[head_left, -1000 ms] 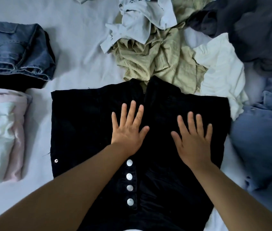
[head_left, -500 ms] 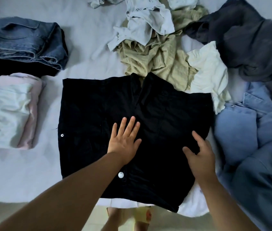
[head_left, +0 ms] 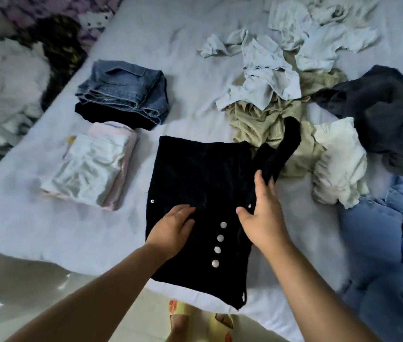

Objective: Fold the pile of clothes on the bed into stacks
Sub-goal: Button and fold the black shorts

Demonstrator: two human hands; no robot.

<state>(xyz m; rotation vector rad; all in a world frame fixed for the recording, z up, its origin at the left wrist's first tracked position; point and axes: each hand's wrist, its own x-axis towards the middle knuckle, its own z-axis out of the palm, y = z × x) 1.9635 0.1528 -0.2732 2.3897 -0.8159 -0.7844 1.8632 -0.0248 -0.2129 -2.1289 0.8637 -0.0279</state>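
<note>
Head view: pale bed sheet (head_left: 171,58) above glossy floor (head_left: 22,292); left hand (head_left: 173,228) flat, right hand (head_left: 261,218) gripping black garment (head_left: 195,174).

matt black cloth garment (head_left: 195,174) with shiny metal-looking buttons (head_left: 220,238).

My head camera is looking steeply down and forward, close over the bed (head_left: 175,53), taking in its near edge.

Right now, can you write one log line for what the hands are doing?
step: folding black garment | left hand: pressing it flat | right hand: gripping its right edge, folding inward | folded stacks: left | unfolded pile: behind
</note>
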